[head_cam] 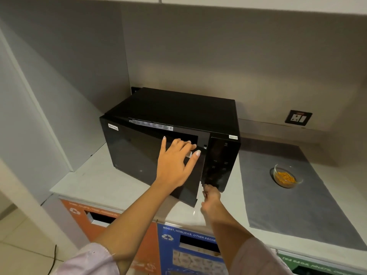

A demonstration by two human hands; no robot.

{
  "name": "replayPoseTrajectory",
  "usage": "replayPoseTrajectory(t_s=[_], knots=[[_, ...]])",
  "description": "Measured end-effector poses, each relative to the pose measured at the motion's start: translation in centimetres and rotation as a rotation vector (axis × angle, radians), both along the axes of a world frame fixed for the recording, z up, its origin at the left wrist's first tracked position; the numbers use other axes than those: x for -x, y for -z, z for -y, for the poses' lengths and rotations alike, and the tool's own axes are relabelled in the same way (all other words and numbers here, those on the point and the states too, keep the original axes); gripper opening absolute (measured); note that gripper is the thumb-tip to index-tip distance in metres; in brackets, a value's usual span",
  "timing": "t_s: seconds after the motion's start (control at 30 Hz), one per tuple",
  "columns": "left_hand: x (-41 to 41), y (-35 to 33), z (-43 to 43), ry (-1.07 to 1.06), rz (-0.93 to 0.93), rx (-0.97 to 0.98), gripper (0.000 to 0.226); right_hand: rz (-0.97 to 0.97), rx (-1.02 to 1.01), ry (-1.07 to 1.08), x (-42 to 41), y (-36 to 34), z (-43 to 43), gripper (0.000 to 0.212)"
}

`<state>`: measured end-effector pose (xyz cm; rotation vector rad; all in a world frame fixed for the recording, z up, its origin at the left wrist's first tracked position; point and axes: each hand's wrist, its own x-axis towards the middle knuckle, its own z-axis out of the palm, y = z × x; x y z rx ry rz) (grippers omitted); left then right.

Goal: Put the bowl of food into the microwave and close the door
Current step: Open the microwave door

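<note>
Grey walls and a pale countertop (pixel 119 187) frame the scene, with recycling bins (pixel 186 249) under the near edge. On the counter stands a black microwave (pixel 178 112), its door (pixel 139 155) swung partly out, the free edge nearest the camera. The left hand (pixel 174 163) lies flat against the door's front with its fingers spread wide, gripping nothing. The right hand (pixel 210 199) reaches to the door's lower free edge, fingers curled there; whether they pinch the edge or only touch it is hard to tell. The bowl of food (pixel 287 175), clear glass with orange pieces inside, sits untouched on a grey mat (pixel 297 215) to the right, well apart from the microwave and both hands.

The step in hand looks like opening the door, so the task is barely begun. Next, the door needs swinging fully left to clear the cavity; then one hand must cross right to the bowl, lift it level and carry it in.
</note>
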<state>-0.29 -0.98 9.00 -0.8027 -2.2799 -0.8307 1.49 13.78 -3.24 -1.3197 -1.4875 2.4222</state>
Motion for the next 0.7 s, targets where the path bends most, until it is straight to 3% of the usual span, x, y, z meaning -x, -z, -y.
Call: replayPoseTrajectory(t_s=[0.17,0.3,0.4,0.57,0.7], knots=[[-1.7,-3.0,3.5,-0.124,-0.059,-0.075,0.055,0.031,0.013,-0.131,-0.7,-0.9,2.1,0.029],[-1.8,-4.7,7.0,-0.21,0.108,0.095,0.05,-0.041,-0.109,-0.378,0.8,-3.5,6.2,0.027],[-1.4,-4.9,10.6,-0.332,0.316,0.337,0.046,-0.176,-0.193,-0.555,1.5,-6.4,11.0,0.031],[-0.2,-4.2,16.4,-0.411,0.514,0.582,0.09,-0.381,-0.36,-0.765,1.8,-10.0,18.8,0.045],[0.0,-4.1,21.1,-0.378,0.474,0.589,0.099,-0.454,-0.378,-0.849,2.2,-10.6,22.8,0.053]])
